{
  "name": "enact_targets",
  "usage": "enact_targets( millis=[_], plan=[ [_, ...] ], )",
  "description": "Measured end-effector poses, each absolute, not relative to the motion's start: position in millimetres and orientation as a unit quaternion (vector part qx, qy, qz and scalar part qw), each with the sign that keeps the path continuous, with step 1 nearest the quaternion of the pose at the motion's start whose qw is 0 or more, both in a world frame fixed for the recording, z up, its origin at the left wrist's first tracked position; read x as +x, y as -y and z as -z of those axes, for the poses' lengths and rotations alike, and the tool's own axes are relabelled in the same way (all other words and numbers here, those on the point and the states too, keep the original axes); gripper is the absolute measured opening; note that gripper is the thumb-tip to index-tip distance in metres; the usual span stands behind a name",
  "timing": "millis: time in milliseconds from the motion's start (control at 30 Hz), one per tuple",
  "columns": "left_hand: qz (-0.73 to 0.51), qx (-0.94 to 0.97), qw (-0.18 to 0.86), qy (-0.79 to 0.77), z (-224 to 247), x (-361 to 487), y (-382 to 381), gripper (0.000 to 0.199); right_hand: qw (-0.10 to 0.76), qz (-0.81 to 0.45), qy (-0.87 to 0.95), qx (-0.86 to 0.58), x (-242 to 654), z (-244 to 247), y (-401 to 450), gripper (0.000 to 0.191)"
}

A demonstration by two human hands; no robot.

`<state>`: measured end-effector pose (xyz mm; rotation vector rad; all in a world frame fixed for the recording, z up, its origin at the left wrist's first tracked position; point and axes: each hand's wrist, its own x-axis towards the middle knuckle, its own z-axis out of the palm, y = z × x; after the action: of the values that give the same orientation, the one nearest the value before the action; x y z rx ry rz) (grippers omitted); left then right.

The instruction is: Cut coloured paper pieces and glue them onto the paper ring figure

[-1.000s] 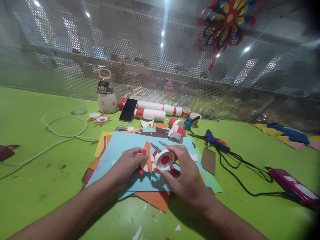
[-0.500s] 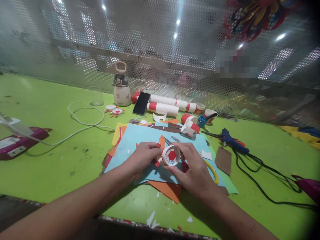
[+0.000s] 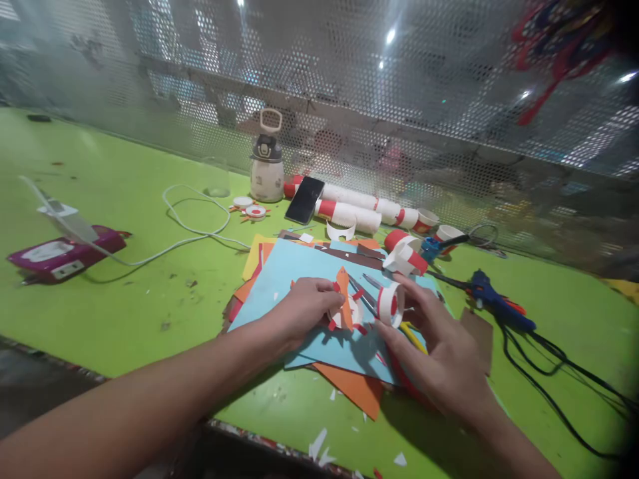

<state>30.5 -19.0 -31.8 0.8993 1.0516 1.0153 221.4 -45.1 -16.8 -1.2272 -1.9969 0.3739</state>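
My left hand (image 3: 304, 309) pinches a round white paper piece (image 3: 353, 311) with red tabs around its rim and an orange paper strip (image 3: 343, 296) lying across it. Between the thumb and fingers of my right hand (image 3: 444, 342) is a short white paper-cup base (image 3: 385, 306) with red on it, turned on its side. A small gap separates the two pieces. Behind them, metal scissor blades (image 3: 363, 293) lie on light blue paper (image 3: 284, 266). A yellow handle (image 3: 414, 338) shows beneath my right hand, partly hidden.
A blue glue gun (image 3: 499, 303) with a black cord lies at right. Cut cups (image 3: 407, 253), white paper tubes (image 3: 357, 216), a phone (image 3: 305, 199) and a bottle (image 3: 267, 173) stand or lie behind. At left are a purple power strip (image 3: 67, 256), white cable (image 3: 150, 258) and paper discs (image 3: 255, 211).
My hands have moved apart. The cup base has come away from the tabbed piece and turned sideways in my right hand. The camera view has shifted left.
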Motion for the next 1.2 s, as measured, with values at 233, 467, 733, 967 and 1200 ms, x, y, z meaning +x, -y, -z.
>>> enact_targets(
  millis=[233,467,733,967,1200],
  plan=[
    [-0.435,0.352,0.71,-0.428,25.5,33.9,20.7,0.011,0.319,-0.157,0.82,-0.449,213.2,19.8,44.8,0.05],
    [-0.454,0.312,0.745,-0.376,23.6,31.7,21.9,0.01,0.315,-0.125,0.837,-0.429,215.0,20.4,44.5,0.05],
    [-0.458,0.251,0.781,-0.341,28.4,32.9,19.3,0.012,0.316,-0.131,0.833,-0.435,212.7,20.4,45.4,0.05],
    [-0.465,0.233,0.771,-0.368,25.1,35.3,23.0,0.015,0.28,-0.112,0.846,-0.439,211.3,20.7,47.6,0.055],
    [-0.454,0.262,0.775,-0.353,28.6,37.7,26.2,0.016,0.253,-0.107,0.853,-0.443,211.2,22.6,47.2,0.056]
  ],
)
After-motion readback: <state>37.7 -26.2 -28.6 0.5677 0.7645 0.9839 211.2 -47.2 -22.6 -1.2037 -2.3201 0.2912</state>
